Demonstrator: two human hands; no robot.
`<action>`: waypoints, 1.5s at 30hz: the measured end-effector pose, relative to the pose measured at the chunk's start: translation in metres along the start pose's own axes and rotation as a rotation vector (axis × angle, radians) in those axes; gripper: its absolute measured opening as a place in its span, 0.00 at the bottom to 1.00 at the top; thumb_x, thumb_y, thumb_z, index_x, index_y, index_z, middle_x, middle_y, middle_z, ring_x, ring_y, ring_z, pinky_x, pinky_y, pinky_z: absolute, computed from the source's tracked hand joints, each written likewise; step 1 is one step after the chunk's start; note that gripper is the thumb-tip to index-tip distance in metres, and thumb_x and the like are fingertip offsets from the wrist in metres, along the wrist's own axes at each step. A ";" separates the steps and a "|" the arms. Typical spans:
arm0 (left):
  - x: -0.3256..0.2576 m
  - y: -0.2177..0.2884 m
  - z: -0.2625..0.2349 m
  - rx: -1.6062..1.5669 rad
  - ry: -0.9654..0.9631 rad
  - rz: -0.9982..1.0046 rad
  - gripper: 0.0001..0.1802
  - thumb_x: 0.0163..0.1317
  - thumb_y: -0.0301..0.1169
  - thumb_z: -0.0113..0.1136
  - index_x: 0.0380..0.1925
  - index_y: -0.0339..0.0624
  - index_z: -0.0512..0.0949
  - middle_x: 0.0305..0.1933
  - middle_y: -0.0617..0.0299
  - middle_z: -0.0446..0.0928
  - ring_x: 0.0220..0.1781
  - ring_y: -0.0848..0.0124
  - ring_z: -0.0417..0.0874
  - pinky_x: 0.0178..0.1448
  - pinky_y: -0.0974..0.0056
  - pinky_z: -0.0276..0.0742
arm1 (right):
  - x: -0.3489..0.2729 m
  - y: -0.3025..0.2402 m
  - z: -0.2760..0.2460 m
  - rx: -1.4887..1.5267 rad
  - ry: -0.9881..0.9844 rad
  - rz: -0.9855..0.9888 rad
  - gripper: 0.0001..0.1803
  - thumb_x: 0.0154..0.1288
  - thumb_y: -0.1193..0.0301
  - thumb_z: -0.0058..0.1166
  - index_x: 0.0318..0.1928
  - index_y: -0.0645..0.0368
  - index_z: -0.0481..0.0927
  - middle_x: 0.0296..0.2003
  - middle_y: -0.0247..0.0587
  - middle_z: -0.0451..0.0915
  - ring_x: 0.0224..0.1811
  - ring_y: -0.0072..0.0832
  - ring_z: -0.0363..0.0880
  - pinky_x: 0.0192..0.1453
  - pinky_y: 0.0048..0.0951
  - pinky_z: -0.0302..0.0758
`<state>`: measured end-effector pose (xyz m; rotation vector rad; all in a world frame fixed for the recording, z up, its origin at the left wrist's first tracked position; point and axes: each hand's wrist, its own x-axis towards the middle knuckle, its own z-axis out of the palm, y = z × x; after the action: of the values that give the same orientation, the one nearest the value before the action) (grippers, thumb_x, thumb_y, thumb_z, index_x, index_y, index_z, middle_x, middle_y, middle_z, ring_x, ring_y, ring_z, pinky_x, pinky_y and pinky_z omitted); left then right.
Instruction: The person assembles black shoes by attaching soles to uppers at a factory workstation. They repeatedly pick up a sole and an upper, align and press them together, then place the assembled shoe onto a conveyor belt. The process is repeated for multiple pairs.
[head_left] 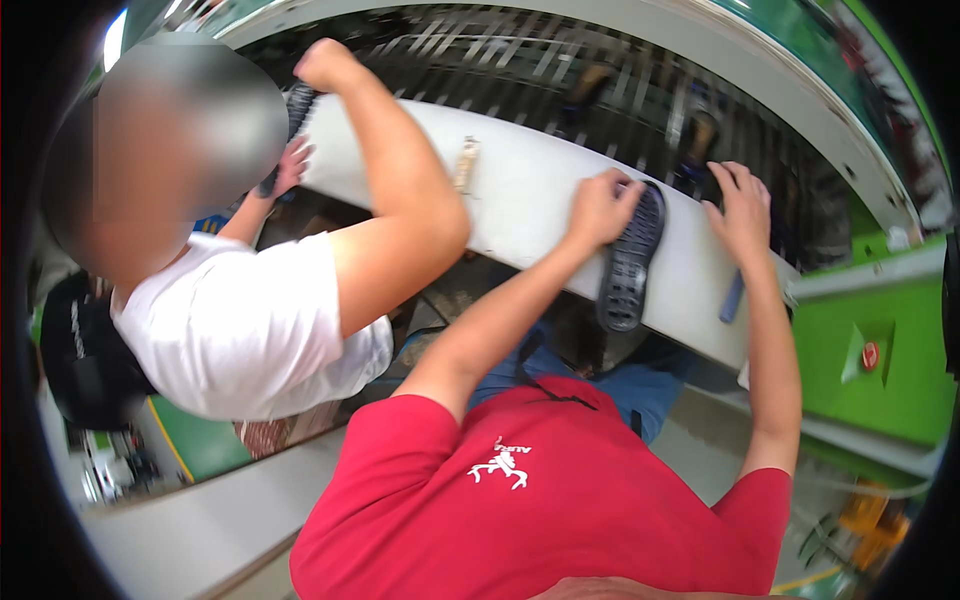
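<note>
A black shoe sole with a patterned, recessed face lies lengthwise on the white ledge in front of me, its near end reaching past the ledge's edge. My left hand is closed at its far left edge, thumb and fingers pinching the rim. To the right, my right hand is raised by the ledge's far edge with its fingers apart and nothing visible in them. Beyond that hand, a dark shoe-shaped piece rests on the metal rods, blurred. A blue strip-like object lies below my right wrist.
The white ledge runs along a bed of metal rods. A beige strip lies on it. At left, a co-worker in a white shirt holds another black sole. A green machine panel with a red button stands at right.
</note>
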<state>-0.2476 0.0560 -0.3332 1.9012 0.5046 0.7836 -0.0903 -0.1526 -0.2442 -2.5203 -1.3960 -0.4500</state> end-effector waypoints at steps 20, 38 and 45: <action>-0.003 0.009 0.003 -0.014 0.005 -0.008 0.18 0.67 0.40 0.73 0.38 0.32 0.89 0.37 0.37 0.89 0.41 0.36 0.91 0.50 0.42 0.87 | 0.078 0.127 0.046 0.300 0.036 0.006 0.34 0.71 0.79 0.68 0.76 0.60 0.76 0.75 0.52 0.76 0.78 0.48 0.76 0.82 0.42 0.72; 0.000 0.001 -0.009 0.091 0.027 0.044 0.27 0.64 0.48 0.82 0.47 0.33 0.91 0.35 0.46 0.91 0.37 0.54 0.93 0.46 0.54 0.88 | -0.145 -0.125 -0.026 0.449 0.310 0.523 0.28 0.68 0.62 0.79 0.62 0.62 0.85 0.49 0.48 0.85 0.55 0.46 0.87 0.60 0.45 0.82; 0.014 0.079 -0.034 -0.330 0.070 0.196 0.15 0.73 0.33 0.79 0.51 0.32 0.89 0.40 0.68 0.87 0.39 0.81 0.82 0.45 0.73 0.79 | -0.168 -0.110 -0.039 0.512 0.335 0.490 0.24 0.71 0.66 0.75 0.62 0.64 0.85 0.51 0.47 0.86 0.53 0.41 0.88 0.60 0.38 0.83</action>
<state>-0.2608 0.0526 -0.2475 1.6343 0.2148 0.9988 -0.2742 -0.2400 -0.2646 -2.1284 -0.6338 -0.3399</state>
